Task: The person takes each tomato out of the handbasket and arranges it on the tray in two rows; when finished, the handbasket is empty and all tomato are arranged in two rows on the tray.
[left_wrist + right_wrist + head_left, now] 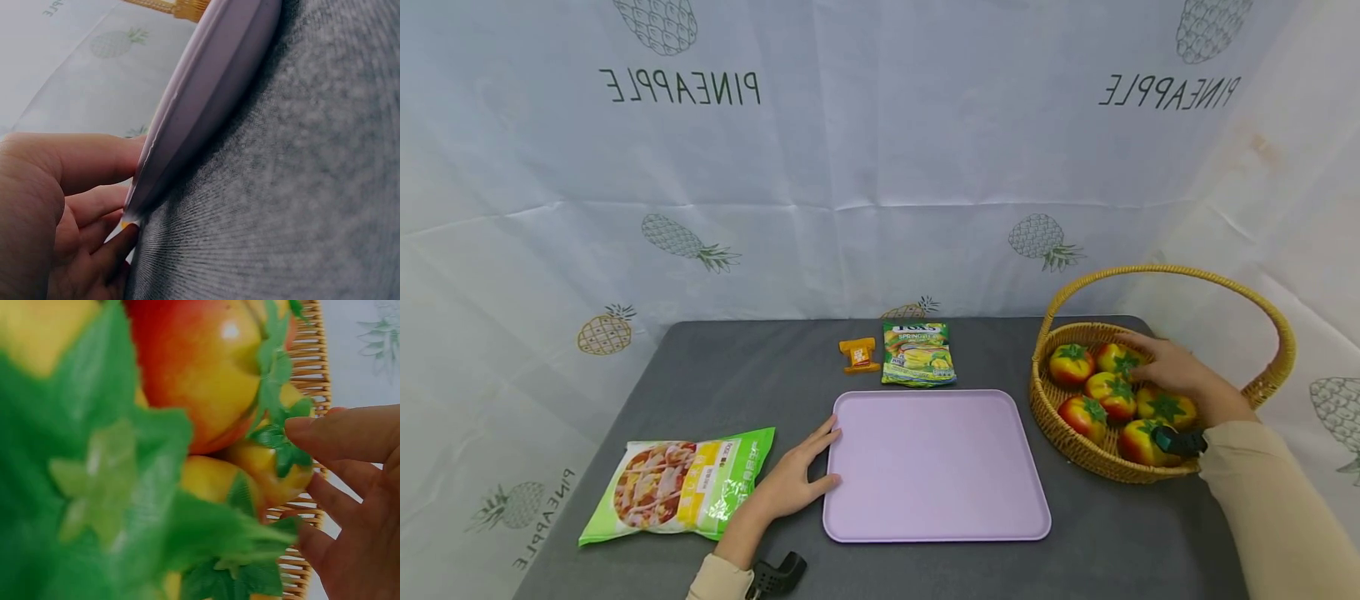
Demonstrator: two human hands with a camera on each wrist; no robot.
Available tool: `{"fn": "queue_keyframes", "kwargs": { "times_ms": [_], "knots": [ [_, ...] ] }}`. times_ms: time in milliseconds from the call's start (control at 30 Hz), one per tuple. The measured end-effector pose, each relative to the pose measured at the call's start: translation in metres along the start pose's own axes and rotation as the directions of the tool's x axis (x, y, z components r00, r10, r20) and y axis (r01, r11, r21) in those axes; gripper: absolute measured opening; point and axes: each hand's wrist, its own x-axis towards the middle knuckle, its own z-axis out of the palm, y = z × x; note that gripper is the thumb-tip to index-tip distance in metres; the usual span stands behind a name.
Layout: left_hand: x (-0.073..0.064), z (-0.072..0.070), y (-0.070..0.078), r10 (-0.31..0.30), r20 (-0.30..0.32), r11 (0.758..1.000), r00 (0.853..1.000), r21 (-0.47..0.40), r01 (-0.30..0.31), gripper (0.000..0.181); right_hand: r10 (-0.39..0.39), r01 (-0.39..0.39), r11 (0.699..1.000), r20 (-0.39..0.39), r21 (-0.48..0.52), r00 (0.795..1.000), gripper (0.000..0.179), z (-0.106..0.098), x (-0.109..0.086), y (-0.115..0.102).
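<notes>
Resting our left hand [793,481], fingers apart, against the tray [936,467], long axis left-right, we touch a leaf-up persimmon [1114,359] with our right hand [1180,371]; whether clamped, we cannot tell.

Pale beige and black, matching on both sides.
Toward seven o'clock in the head view, the left sleeve [718,581] is plain beige, with a chunky, angular black wrist device [781,575] at its three o'clock. Toward four o'clock runs the right sleeve [1273,504], equally plain and beige, with a round-ended black wrist piece [1182,442] at nine o'clock of its cuff.
</notes>
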Motion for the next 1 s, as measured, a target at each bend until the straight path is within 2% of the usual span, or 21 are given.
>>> {"fn": "queue_keyframes", "kwargs": {
  "times_ms": [167, 333, 600, 867, 1000],
  "knots": [
    [0.000, -0.001, 0.001, -0.014, 0.004, 1.000, 1.000, -0.015, 0.014, 0.068, -0.014, 0.014, 0.999, -0.003, -0.051, 1.000, 0.074, 0.004, 0.007, 0.008],
    [0.001, 0.000, 0.000, -0.012, -0.004, 1.000, 1.000, -0.021, 0.012, 0.067, 0.013, -0.013, 1.000, 0.006, -0.026, 1.000, 0.071, 0.009, 0.011, 0.011],
    [0.000, 0.002, -0.002, -0.016, -0.003, 1.000, 1.000, -0.012, 0.016, 0.068, 0.012, -0.013, 0.999, -0.022, -0.036, 1.000, 0.071, 0.014, 0.013, 0.011],
    [0.000, 0.001, -0.001, -0.013, -0.006, 1.000, 1.000, -0.017, 0.013, 0.067, -0.018, 0.011, 0.990, -0.050, -0.140, 0.999, 0.071, 0.008, 0.010, 0.010],
    [0.000, 0.001, 0.000, -0.017, -0.004, 1.000, 1.000, -0.016, 0.017, 0.067, -0.009, 0.001, 0.991, -0.060, -0.131, 0.998, 0.075, 0.003, 0.007, 0.007]
  ]
}}
